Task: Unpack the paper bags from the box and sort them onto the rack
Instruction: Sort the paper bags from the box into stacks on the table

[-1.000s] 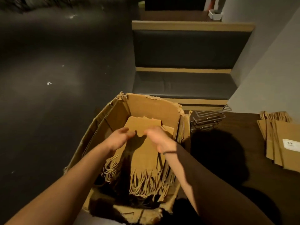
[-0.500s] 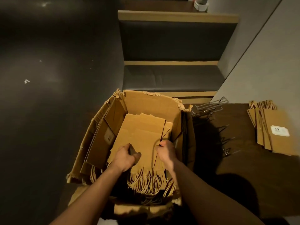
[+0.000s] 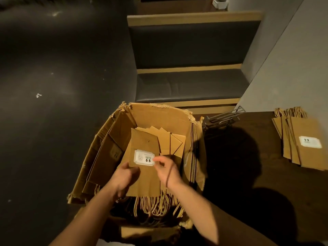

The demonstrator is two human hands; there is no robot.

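Both hands reach into the box [image 3: 159, 118]. The left hand [image 3: 125, 176] grips the near-left edge of a labelled bag [image 3: 143, 150]; the right hand [image 3: 166, 168] pinches it beside the white label [image 3: 144, 158]. More bags [image 3: 177, 139] lie beyond the fingers, handles [image 3: 156, 205] under the wrists. Right of the right hand, on the table [image 3: 257, 166], sit a wire rack [image 3: 223, 117] and a bag stack [image 3: 301, 139].

- Dark padded bench seat with tan wooden trim [image 3: 191, 86], upper centre.
- Dark glossy floor [image 3: 53, 103], left.
- Grey wall [image 3: 284, 77], upper right.
- Dark brown wooden table [image 3: 248, 166], right.
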